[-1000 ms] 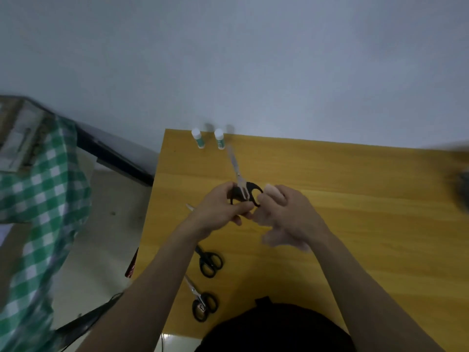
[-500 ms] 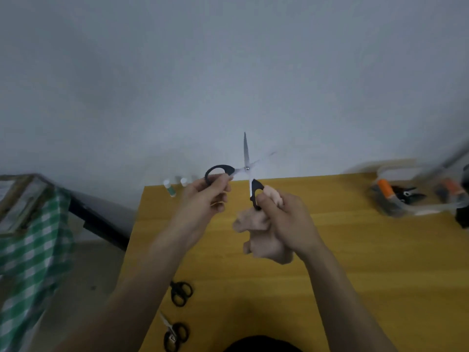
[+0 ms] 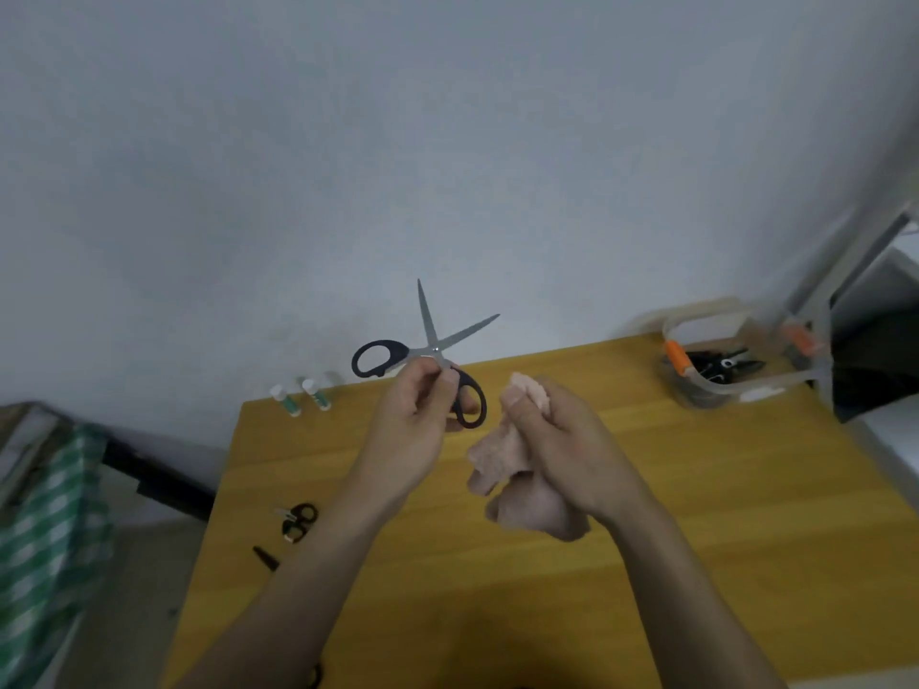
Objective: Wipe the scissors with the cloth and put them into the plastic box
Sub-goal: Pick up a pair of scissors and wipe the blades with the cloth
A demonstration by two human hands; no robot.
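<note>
Head view: black-handled scissors (image 3: 428,354), blades spread wide, are now pinched near the pivot by the left hand (image 3: 415,430) alone, since the right hand (image 3: 562,440) has let go of the handle and clutches only the pink cloth (image 3: 517,469) just beside them, so wiping looks about to begin. Counted: one held pair, one smaller pair (image 3: 298,520) lying near-left on the bench (image 3: 696,514), two glue sticks (image 3: 301,396) at its far-left edge, and one plastic box (image 3: 721,385) far right with tools inside.

Left hand (image 3: 417,420) pinches open black-handled scissors (image 3: 427,355) above worktop (image 3: 696,489); right hand (image 3: 562,440) right of scissors grips pink cloth (image 3: 517,469); plastic box (image 3: 721,360) farther right of scissors.
</note>
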